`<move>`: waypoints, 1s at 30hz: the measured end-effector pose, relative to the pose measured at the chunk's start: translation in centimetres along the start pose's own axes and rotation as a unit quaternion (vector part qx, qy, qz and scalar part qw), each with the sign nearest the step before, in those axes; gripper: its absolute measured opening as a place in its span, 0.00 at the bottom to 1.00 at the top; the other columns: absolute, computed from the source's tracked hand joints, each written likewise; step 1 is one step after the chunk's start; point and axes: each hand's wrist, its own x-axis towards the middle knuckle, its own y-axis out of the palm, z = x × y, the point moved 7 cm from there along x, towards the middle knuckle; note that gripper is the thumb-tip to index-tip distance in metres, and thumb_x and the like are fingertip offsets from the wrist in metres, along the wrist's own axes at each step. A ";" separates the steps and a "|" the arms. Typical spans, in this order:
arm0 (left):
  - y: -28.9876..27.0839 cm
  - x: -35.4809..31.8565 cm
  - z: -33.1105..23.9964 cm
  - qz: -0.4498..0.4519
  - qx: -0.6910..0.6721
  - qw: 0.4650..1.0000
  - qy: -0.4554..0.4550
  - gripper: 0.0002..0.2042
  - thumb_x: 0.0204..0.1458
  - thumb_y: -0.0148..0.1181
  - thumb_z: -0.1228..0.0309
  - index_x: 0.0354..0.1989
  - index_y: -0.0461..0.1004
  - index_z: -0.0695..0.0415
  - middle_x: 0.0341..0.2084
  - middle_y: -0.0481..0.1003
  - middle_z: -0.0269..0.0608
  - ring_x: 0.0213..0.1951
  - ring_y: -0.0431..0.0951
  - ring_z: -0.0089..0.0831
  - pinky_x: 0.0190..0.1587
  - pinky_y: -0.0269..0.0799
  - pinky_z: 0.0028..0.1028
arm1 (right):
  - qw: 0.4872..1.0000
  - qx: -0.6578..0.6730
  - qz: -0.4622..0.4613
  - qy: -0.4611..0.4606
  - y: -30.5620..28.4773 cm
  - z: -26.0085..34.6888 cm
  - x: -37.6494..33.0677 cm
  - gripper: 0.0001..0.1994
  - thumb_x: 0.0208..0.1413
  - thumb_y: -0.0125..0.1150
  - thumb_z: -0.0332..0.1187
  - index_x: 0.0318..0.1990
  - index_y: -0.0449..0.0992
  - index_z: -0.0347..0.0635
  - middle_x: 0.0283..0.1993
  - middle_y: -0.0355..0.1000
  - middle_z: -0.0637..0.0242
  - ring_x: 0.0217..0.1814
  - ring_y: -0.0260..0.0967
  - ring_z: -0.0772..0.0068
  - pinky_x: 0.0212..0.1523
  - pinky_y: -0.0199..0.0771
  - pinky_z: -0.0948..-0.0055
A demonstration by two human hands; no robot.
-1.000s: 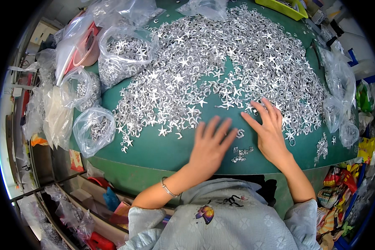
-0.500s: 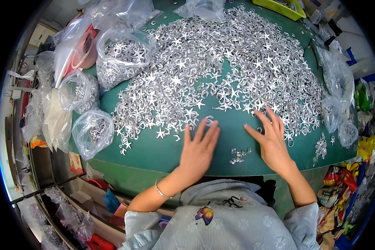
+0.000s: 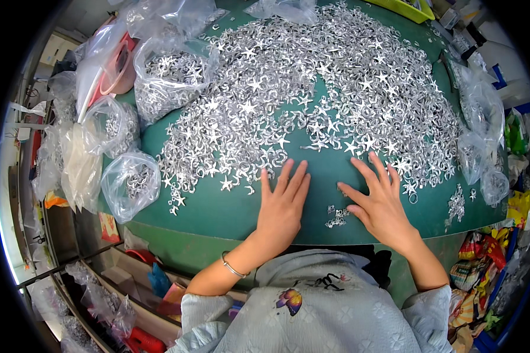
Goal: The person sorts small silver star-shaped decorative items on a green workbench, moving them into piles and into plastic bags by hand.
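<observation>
A wide heap of small silver metal pieces (image 3: 259,94), many shaped like starfish and others like curved rings, is spread over the green table (image 3: 321,176). My left hand (image 3: 281,203) lies palm down at the heap's near edge, fingers apart, holding nothing that I can see. Across a bare strip of table, my right hand (image 3: 386,203) is spread too, its fingertips by the heap's edge. Its thumb reaches toward a small cluster of square silver pieces (image 3: 337,217) between the two hands. What lies under the palms is hidden.
Clear plastic bags (image 3: 174,82) of silver pieces stand at the left, beside a pink basin (image 3: 119,73). More bags (image 3: 483,129) lie along the right edge. A small separate pile (image 3: 456,203) sits near right, and a yellow-green tray (image 3: 403,9) at the back.
My left hand has shifted slightly forward, and the silver piece at its fingertips no longer shows there. My right thumb and index finger have come nearer to me, toward the square pieces.
</observation>
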 end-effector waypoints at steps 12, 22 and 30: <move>-0.3 5.0 0.5 -0.054 0.058 0.996 0.040 0.26 0.49 0.50 0.76 0.60 0.63 0.62 0.63 0.58 0.49 0.65 0.56 0.47 0.62 0.48 0.59 | 0.992 -0.028 -0.122 -0.033 -1.6 -0.3 4.9 0.24 0.51 0.64 0.39 0.57 0.71 0.49 0.68 0.53 0.55 0.73 0.42 0.45 0.65 0.44 0.40; -1.1 1.7 3.3 0.009 0.071 0.997 -0.012 0.30 0.43 0.53 0.83 0.61 0.62 0.62 0.64 0.58 0.46 0.68 0.52 0.45 0.64 0.44 0.60 | 0.987 -0.108 -0.111 0.047 -1.1 -2.2 4.1 0.23 0.50 0.65 0.38 0.55 0.72 0.45 0.66 0.54 0.54 0.72 0.44 0.44 0.64 0.46 0.39; -0.8 2.7 4.2 0.003 0.119 0.992 -0.029 0.30 0.42 0.54 0.82 0.60 0.64 0.61 0.65 0.57 0.45 0.68 0.50 0.46 0.63 0.44 0.64 | 0.995 -0.043 -0.083 -0.033 0.1 -0.5 6.5 0.23 0.50 0.65 0.37 0.55 0.72 0.49 0.67 0.53 0.55 0.72 0.43 0.45 0.65 0.45 0.41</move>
